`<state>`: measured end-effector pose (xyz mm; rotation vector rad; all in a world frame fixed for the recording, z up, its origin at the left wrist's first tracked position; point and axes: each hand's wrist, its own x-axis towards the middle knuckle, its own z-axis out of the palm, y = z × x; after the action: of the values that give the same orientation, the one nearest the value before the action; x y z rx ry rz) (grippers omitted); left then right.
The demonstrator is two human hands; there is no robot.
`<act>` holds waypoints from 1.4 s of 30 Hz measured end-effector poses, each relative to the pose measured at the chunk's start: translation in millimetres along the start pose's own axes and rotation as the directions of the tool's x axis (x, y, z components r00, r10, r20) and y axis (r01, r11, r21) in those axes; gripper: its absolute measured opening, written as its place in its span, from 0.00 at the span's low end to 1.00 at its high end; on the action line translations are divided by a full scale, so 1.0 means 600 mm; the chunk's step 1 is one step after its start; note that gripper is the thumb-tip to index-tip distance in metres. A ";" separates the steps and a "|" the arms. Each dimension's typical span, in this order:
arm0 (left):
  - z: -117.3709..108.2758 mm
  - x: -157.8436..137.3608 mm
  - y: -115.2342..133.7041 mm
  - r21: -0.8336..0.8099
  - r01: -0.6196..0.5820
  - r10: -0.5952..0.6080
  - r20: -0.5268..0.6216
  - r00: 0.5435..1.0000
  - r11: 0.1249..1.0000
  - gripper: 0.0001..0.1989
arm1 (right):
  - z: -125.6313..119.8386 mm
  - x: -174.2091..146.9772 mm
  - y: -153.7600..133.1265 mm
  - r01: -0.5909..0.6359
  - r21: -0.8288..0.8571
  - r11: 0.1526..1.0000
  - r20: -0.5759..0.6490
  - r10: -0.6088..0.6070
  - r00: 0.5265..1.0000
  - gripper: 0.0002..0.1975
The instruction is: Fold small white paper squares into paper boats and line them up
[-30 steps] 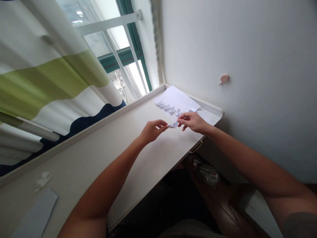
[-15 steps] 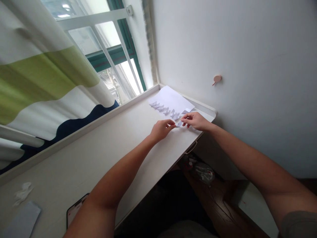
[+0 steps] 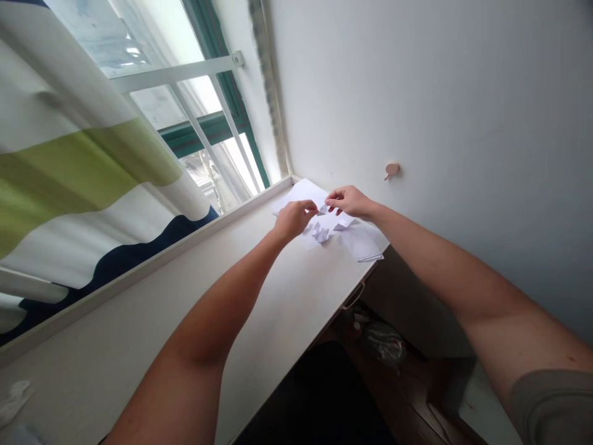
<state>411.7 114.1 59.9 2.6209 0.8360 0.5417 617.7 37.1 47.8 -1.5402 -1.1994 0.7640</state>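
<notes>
A small folded white paper boat (image 3: 323, 210) is pinched between my two hands, above the far end of the desk. My left hand (image 3: 295, 219) grips its left side with closed fingertips, and my right hand (image 3: 348, 201) pinches it from the right. Just below the hands sit several folded paper boats (image 3: 319, 232), partly hidden by my left hand. Another folded paper piece (image 3: 344, 224) lies under my right hand. A flat white sheet (image 3: 302, 188) is spread behind the hands, and a stack of paper (image 3: 364, 245) rests by the desk's front edge.
The white desk (image 3: 259, 303) has a raised rim along the window side. A striped curtain (image 3: 92, 161) hangs at the left, and a wall with a pink hook (image 3: 391, 169) stands at the right. Crumpled tissue (image 3: 16, 398) lies near left. Below is a plastic bag (image 3: 384, 343).
Both hands have moved away from me, up over the sheet, with the small folded paper between them. The stack by the edge now shows. My view has tilted up slightly.
</notes>
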 end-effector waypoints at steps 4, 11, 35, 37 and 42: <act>-0.013 0.043 -0.050 0.044 0.040 -0.039 -0.042 0.998 0.998 0.09 | 0.026 0.064 -0.006 -0.013 -0.008 1.000 0.008 0.013 1.000 0.08; -0.007 0.089 -0.143 0.109 0.088 -0.081 -0.069 0.994 0.990 0.10 | 0.084 0.163 0.013 -0.012 -0.039 0.999 0.063 0.014 0.998 0.12; 0.015 0.100 -0.206 0.139 0.179 -0.170 -0.077 0.982 0.974 0.13 | 0.126 0.233 0.043 -0.081 -0.191 0.978 0.066 0.095 0.993 0.15; -0.001 0.082 -0.197 0.106 0.212 -0.203 -0.082 0.976 0.972 0.12 | 0.118 0.199 0.022 -0.056 -0.189 0.980 0.043 0.066 0.997 0.13; -0.051 -0.009 -0.163 -0.073 0.215 -0.221 -0.090 0.971 0.974 0.12 | 0.135 0.072 -0.026 0.003 -0.194 0.981 -0.010 -0.005 1.000 0.08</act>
<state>347.2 192.1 43.8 2.4217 1.1035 0.6267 553.2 104.2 41.9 -1.6982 -1.3001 0.6507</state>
